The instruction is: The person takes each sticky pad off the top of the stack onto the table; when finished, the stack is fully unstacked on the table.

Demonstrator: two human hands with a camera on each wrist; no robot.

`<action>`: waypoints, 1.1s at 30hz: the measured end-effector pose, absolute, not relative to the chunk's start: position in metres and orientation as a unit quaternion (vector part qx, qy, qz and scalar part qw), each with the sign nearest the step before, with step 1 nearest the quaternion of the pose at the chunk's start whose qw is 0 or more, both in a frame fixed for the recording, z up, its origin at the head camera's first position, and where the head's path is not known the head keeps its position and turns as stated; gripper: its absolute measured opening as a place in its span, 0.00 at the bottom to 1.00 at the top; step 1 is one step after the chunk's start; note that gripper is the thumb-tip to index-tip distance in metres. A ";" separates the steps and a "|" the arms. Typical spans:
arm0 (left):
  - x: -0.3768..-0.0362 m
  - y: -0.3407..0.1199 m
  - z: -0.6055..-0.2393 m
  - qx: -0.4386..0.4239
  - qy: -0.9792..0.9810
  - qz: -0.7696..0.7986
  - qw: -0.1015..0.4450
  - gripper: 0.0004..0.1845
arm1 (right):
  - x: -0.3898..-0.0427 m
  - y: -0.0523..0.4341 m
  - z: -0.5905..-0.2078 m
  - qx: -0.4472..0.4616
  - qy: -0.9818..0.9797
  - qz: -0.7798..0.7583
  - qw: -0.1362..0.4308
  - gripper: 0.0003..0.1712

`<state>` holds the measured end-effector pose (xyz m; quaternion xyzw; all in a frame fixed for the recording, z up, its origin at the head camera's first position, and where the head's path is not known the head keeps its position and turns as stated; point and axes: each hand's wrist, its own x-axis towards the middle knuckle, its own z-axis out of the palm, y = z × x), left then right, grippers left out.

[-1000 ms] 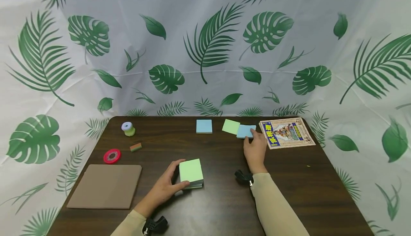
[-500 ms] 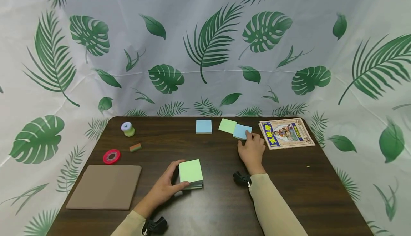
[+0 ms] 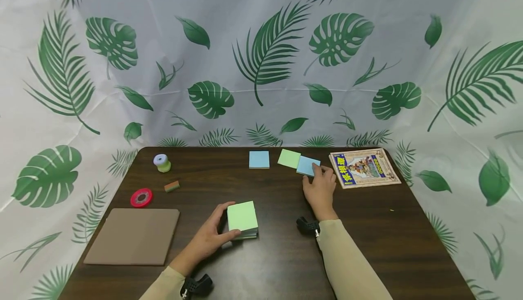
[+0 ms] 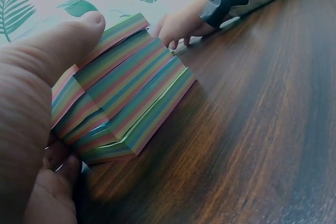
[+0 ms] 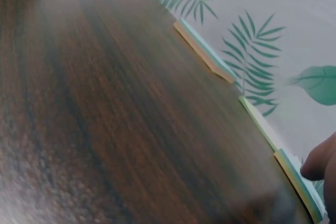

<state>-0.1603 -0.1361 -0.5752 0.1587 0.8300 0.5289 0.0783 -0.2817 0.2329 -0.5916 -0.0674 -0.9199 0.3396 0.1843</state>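
Head view: person at a dark table (image 3: pixel 367 236).
Left hand (image 3: pixel 210 238): fingers curled round the sticky-note pad (image 3: pixel 243 219) (striped edges).
Right hand (image 3: pixel 320 190): fingertips flat on blue note (image 3: pixel 307 165), just ahead.
Progress: three loose notes lie ahead; most of the pad remains.

The person wears a top with long sleeves in a soft beige colour. The left sleeve (image 3: pixel 163 286) comes in at about 7 o'clock and the right sleeve (image 3: pixel 347 263) at about 5 o'clock. Both sleeves reach down to the wrists. Each wrist carries a small black camera clip: the left clip (image 3: pixel 197 286) sits just under the cuff, and the right clip (image 3: pixel 307 226) has a tiny silver screw. The left hand (image 3: pixel 210 236) and the right hand (image 3: pixel 320 189) are bare, with no rings or gloves.
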 end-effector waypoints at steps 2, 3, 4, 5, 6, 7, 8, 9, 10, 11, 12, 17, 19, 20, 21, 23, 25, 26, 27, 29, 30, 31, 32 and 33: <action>-0.160 -0.136 -0.576 0.159 0.830 0.529 0.078 0.47 | -0.281 0.230 -0.590 -0.059 -0.912 0.354 0.197 0.31; -0.160 -0.137 -0.576 0.159 0.830 0.528 0.080 0.47 | -0.281 0.229 -0.589 -0.054 -0.908 0.362 0.204 0.31; -0.160 -0.137 -0.577 0.158 0.830 0.529 0.082 0.47 | -0.280 0.227 -0.588 -0.049 -0.905 0.367 0.212 0.30; -0.160 -0.137 -0.577 0.157 0.829 0.530 0.084 0.47 | -0.279 0.225 -0.586 -0.042 -0.900 0.374 0.218 0.29; -0.160 -0.137 -0.578 0.157 0.827 0.532 0.086 0.47 | -0.279 0.223 -0.585 -0.035 -0.896 0.381 0.224 0.28; -0.160 -0.137 -0.578 0.157 0.826 0.534 0.090 0.47 | -0.278 0.221 -0.584 -0.028 -0.892 0.390 0.227 0.27; -0.160 -0.137 -0.578 0.156 0.825 0.536 0.093 0.47 | -0.278 0.219 -0.582 -0.021 -0.886 0.402 0.231 0.26; -0.160 -0.137 -0.578 0.155 0.823 0.538 0.097 0.47 | -0.277 0.217 -0.581 -0.014 -0.880 0.415 0.233 0.24; -0.160 -0.137 -0.578 0.154 0.821 0.540 0.098 0.47 | -0.277 0.215 -0.580 -0.004 -0.873 0.429 0.232 0.23; -0.160 -0.137 -0.578 0.154 0.821 0.541 0.099 0.47 | -0.276 0.212 -0.578 0.008 -0.866 0.444 0.231 0.21; -0.160 -0.137 -0.578 0.153 0.821 0.542 0.100 0.47 | -0.276 0.210 -0.577 0.019 -0.858 0.459 0.228 0.20; -0.161 -0.136 -0.579 0.153 0.823 0.539 0.096 0.47 | -0.271 0.196 -0.578 0.096 -0.805 0.558 0.176 0.19; -0.162 -0.136 -0.580 0.153 0.824 0.537 0.094 0.47 | -0.268 0.191 -0.578 0.123 -0.781 0.599 0.126 0.21; -0.161 -0.136 -0.580 0.154 0.824 0.537 0.094 0.47 | -0.266 0.188 -0.578 0.133 -0.773 0.613 0.099 0.22; -0.161 -0.136 -0.580 0.154 0.824 0.537 0.094 0.47 | -0.263 0.186 -0.577 0.144 -0.765 0.623 0.072 0.23; -0.161 -0.136 -0.579 0.155 0.823 0.539 0.094 0.47 | -0.259 0.182 -0.574 0.173 -0.755 0.632 0.017 0.25; -0.161 -0.136 -0.579 0.155 0.821 0.541 0.094 0.47 | -0.254 0.179 -0.573 0.219 -0.741 0.634 -0.022 0.27; -0.161 -0.136 -0.579 0.156 0.820 0.542 0.095 0.47 | -0.252 0.177 -0.571 0.244 -0.736 0.631 -0.037 0.28; -0.161 -0.136 -0.579 0.156 0.820 0.542 0.094 0.47 | -0.249 0.174 -0.569 0.269 -0.728 0.629 -0.051 0.30; -0.161 -0.136 -0.579 0.157 0.819 0.544 0.095 0.47 | -0.245 0.169 -0.566 0.311 -0.718 0.619 -0.071 0.34; -0.161 -0.136 -0.579 0.157 0.819 0.544 0.094 0.47 | -0.243 0.166 -0.564 0.330 -0.720 0.607 -0.074 0.37; -0.161 -0.136 -0.580 0.158 0.817 0.546 0.095 0.47 | -0.241 0.164 -0.562 0.343 -0.725 0.592 -0.077 0.40; -0.161 -0.135 -0.580 0.159 0.817 0.546 0.095 0.47 | -0.239 0.162 -0.561 0.352 -0.732 0.577 -0.081 0.42; -0.161 -0.135 -0.581 0.160 0.817 0.545 0.094 0.47 | -0.238 0.160 -0.560 0.360 -0.741 0.561 -0.088 0.45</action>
